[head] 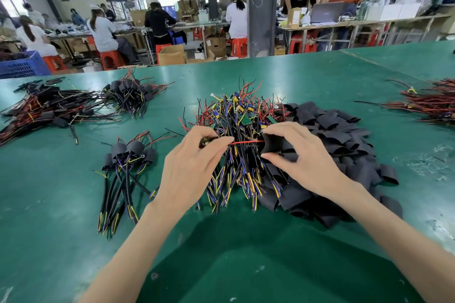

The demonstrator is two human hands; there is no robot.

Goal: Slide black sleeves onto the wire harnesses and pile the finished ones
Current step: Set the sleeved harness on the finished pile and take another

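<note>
Several piles are lying on the green table (pixel 246 265): black sleeves (pixel 332 155) heaped at right, touching a tangle of unsleeved harnesses (pixel 236 125) at centre, and finished harnesses (pixel 128 162) sitting in a small pile at left. Above the tangle, the left hand (pixel 192 167) is pinching one harness by its red wire (pixel 246 142), while the right hand (pixel 302 155) is gripping a single sleeve (pixel 272 142), thumb and fingers curled round it, at the wire's far end.

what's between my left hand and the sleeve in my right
A red wire reaching the sleeve, above the harness pile; head view.
</note>
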